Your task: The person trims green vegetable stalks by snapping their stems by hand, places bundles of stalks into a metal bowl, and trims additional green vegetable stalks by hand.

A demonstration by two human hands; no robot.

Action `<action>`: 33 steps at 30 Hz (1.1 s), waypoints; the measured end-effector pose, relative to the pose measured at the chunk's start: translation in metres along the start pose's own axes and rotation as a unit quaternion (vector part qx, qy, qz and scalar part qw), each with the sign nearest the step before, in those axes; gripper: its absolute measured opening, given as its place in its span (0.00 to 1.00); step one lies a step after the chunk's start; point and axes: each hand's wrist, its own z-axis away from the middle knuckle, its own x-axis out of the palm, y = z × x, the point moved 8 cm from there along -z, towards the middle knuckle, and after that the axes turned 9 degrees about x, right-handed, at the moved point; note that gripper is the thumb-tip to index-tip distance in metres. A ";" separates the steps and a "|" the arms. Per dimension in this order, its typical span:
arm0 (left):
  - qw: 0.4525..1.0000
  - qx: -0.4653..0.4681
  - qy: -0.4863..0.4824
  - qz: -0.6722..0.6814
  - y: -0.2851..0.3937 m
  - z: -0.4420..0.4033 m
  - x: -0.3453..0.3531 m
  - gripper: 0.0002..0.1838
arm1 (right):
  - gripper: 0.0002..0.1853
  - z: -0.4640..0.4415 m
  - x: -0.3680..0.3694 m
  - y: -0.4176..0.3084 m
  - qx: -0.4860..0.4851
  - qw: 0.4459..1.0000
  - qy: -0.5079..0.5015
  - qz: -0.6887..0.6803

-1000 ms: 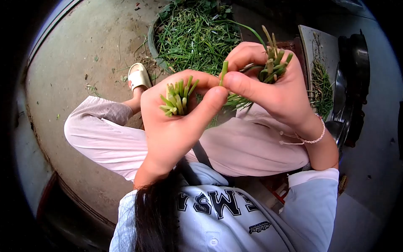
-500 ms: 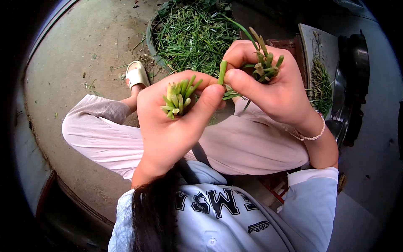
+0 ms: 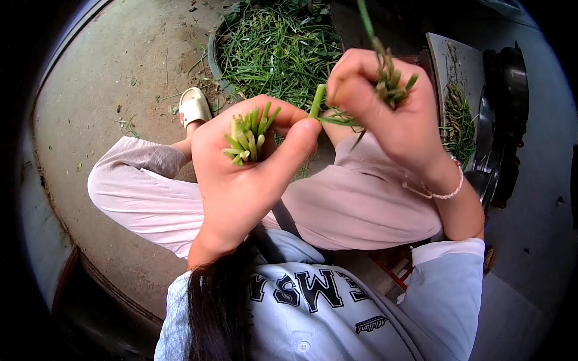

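Note:
My left hand [image 3: 232,180] is closed around a bunch of cut green stems [image 3: 251,135], their pale ends pointing up. Its thumb and forefinger pinch a single short green stem [image 3: 317,101] apart from the bunch. Higher and to the right, my right hand [image 3: 397,123] wraps around a second bunch of stems [image 3: 394,90] with brownish, frayed ends. A long green blade rises from that bunch. The right thumb and forefinger are blurred and sit a little to the right of the pinched stem. Most of both bunches is hidden inside my fists.
Beyond my hands stands a round tub [image 3: 214,60] heaped with green leaves. To the right, a pale board [image 3: 436,48] carries a pile of stems and trimmings [image 3: 459,120], next to a dark pan-like object [image 3: 513,72]. Scraps litter the concrete floor [image 3: 141,72].
My right thumb and forefinger have moved off the pinched stem, up and to the right. My left hand keeps its hold and has shifted slightly left.

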 end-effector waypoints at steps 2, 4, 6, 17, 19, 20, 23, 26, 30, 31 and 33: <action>1.000 0.010 -0.007 -0.011 0.001 0.000 0.000 0.03 | 0.07 0.002 0.009 -0.010 -0.025 0.999 -0.020 0.025; 0.999 0.019 -0.015 -0.022 0.003 -0.001 0.001 0.03 | 0.07 0.003 0.010 -0.003 0.021 0.998 -0.038 0.042; 0.999 0.012 -0.011 -0.032 0.002 -0.001 0.002 0.03 | 0.07 0.001 0.007 -0.004 0.000 0.996 -0.016 0.093; 0.977 -0.095 -0.030 0.187 -0.021 -0.003 0.007 0.11 | 0.21 -0.007 -0.027 0.013 0.062 0.993 0.091 -0.047; 0.967 -0.131 -0.045 0.215 -0.026 -0.003 0.005 0.12 | 0.20 -0.007 -0.020 0.015 0.102 0.991 0.070 -0.058; 0.959 -0.141 -0.048 0.240 -0.027 -0.003 0.007 0.12 | 0.20 -0.007 -0.014 0.021 0.146 0.986 0.048 -0.069; 0.935 -0.154 -0.056 0.315 -0.029 -0.003 0.008 0.13 | 0.15 -0.008 -0.009 0.026 0.170 0.979 0.032 -0.110; 0.914 -0.151 -0.062 0.371 -0.030 -0.004 0.010 0.13 | 0.08 -0.008 -0.004 0.035 0.209 0.965 -0.002 -0.160; 0.921 -0.150 -0.060 0.354 -0.034 -0.006 0.008 0.12 | 0.08 -0.005 0.003 0.040 0.243 0.947 -0.060 -0.202; 0.922 -0.149 -0.064 0.351 -0.034 -0.006 0.008 0.12 | 0.08 -0.005 0.003 0.040 0.244 0.947 -0.060 -0.203; 0.923 -0.148 -0.069 0.349 -0.036 -0.007 0.007 0.12 | 0.08 -0.004 0.007 0.039 0.253 0.940 -0.077 -0.215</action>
